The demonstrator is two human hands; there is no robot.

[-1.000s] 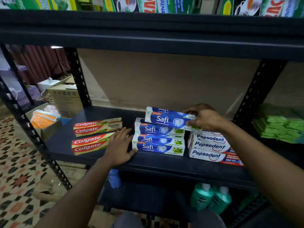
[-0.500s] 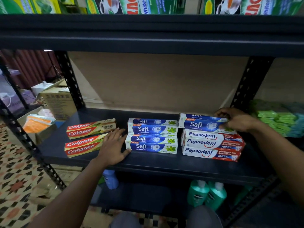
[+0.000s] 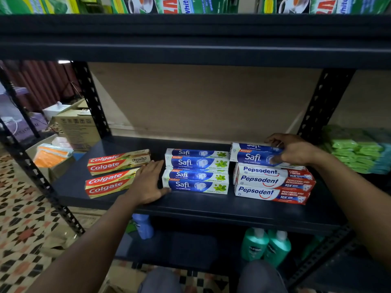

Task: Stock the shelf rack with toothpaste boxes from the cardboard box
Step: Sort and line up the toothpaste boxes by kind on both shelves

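- Dark metal shelf rack [image 3: 211,204] fills the view, with a plain brown board behind its middle shelf and a patterned tile floor [image 3: 19,210] at 8 o'clock.
- Right hand [image 3: 296,151], at 3 o'clock, grips the right end of a blue Safi toothpaste box [image 3: 251,155], fingers curled over its top and thumb on its front face.
- That box lies flat on top of a stack of white-and-red Pepsodent boxes [image 3: 266,182].
- Left hand [image 3: 148,185], near centre, rests flat and open on the shelf, fingers spread slightly, its thumb side touching the left end of two more Safi boxes [image 3: 196,172].
- Those two Safi boxes sit one behind the other, just beside the Pepsodent stack.
- Two red-and-gold Colgate boxes [image 3: 114,172] lie at 9 o'clock of the left hand, angled slightly, the nearer one touching its fingers.
- Green packets [image 3: 357,153] are stacked on a neighbouring shelf at 3 o'clock.
- Green bottles [image 3: 266,246] stand on the shelf below, at 5 o'clock.
- Brown cardboard box [image 3: 78,130] sits beyond the rack at 10 o'clock.
- Colourful cartons [image 3: 190,4] line the top shelf at 12 o'clock.
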